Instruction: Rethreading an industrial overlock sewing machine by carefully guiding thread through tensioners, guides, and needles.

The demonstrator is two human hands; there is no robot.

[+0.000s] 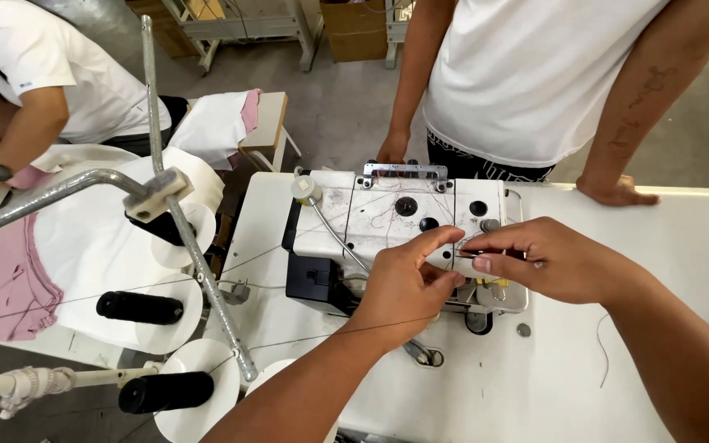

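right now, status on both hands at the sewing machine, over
Left hand and right hand both pinching at the front of the sewing machine, fingertips nearly meeting. Whether thread is held, cannot tell. Another person's hand rests on the table edge behind.

The sewing machine stands on the table; the thread stand to its left; a person behind it.

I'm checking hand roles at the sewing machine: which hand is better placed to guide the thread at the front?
Probably the right hand: its fingertips already pinch at the sewing machine front, while the left hand braces alongside.
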